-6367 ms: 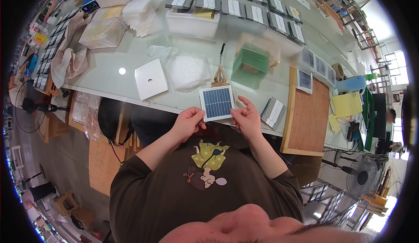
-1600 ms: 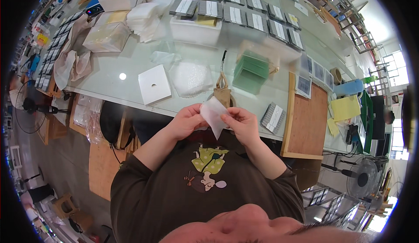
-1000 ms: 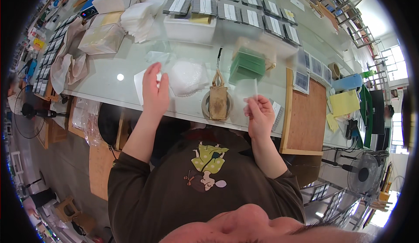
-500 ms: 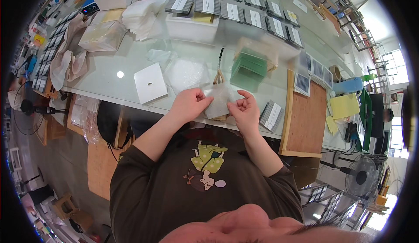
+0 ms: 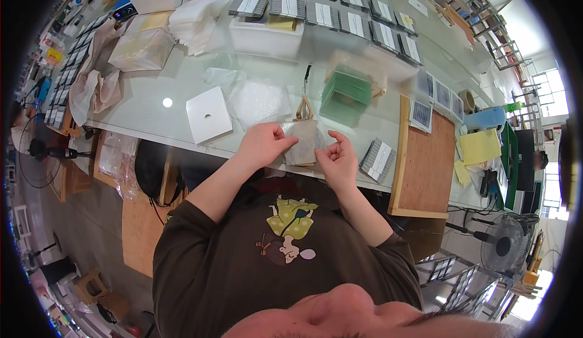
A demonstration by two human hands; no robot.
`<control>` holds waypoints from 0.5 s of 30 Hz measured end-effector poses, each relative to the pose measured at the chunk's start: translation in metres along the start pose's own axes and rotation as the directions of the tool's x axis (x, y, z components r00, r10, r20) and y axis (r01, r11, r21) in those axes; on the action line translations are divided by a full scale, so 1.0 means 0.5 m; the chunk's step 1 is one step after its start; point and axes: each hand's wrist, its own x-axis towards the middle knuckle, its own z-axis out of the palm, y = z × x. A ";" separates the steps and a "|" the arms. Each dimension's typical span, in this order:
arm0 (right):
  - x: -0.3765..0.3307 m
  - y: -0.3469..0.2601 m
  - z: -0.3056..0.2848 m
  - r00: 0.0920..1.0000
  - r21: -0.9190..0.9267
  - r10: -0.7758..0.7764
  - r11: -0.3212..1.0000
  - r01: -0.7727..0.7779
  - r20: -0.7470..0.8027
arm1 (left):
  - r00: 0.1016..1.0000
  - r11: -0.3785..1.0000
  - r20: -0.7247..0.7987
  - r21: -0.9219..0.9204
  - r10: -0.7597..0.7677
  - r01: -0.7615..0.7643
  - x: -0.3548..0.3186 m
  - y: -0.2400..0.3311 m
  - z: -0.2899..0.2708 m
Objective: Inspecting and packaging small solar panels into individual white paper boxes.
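Translucent film sheet [image 5: 305,142] lay spread between the two hands, near the closest edge of the table [image 5: 146,89], seemingly over a tan block [image 5: 306,165] that peeped out at its twelve and six o'clock edges. At its nine o'clock edge, the left hand [image 5: 260,142] had its thumb on the film and its fingers curled; whether that grip pinched or merely pressed, I could not tell. At three to four o'clock, the right hand [image 5: 337,161] touched the edge with its thumb, index finger raised clear; what the hidden fingertips gripped could not be made out.

Thin and limp by its look, the film would probably weigh almost nothing, slide easily and crease or cling. Opposite edges or corners seemed the best places to hold, with a light, flat pinch rather than a squeeze across the middle.

Farther out, a forked handle [image 5: 303,107] pointed to twelve o'clock. Bubbly white sheets [image 5: 262,104] lay toward eleven, a white square piece with a small hole [image 5: 209,108] near ten, and a green stack [image 5: 346,95] between one and two. Past three sat a white-banded dark stack [image 5: 378,161], then a wood-framed brown board [image 5: 428,162].
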 end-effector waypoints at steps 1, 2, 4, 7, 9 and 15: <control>0.000 0.002 0.001 1.000 -0.006 -0.005 1.000 0.005 0.000 | 1.000 1.000 -0.003 -0.003 0.008 -0.008 0.001 -0.001 0.000; 0.001 0.002 0.001 1.000 -0.005 -0.002 1.000 0.002 0.000 | 1.000 1.000 -0.006 -0.006 0.015 -0.015 0.002 -0.002 0.000; 0.002 0.003 0.003 1.000 -0.003 -0.002 1.000 0.002 0.003 | 0.999 1.000 -0.024 0.000 0.029 -0.029 0.003 -0.002 0.000; 0.003 0.006 -0.001 1.000 -0.026 -0.006 1.000 0.007 0.012 | 0.998 0.998 -0.043 0.010 0.055 -0.055 0.006 -0.002 0.000; 0.002 0.009 0.000 1.000 -0.037 -0.006 0.999 0.006 0.011 | 0.997 0.998 -0.044 0.013 0.064 -0.063 0.005 -0.003 -0.001; 0.000 0.002 0.000 0.999 -0.064 -0.037 0.997 0.037 0.003 | 0.999 0.999 -0.021 0.013 0.046 -0.046 0.007 0.005 -0.006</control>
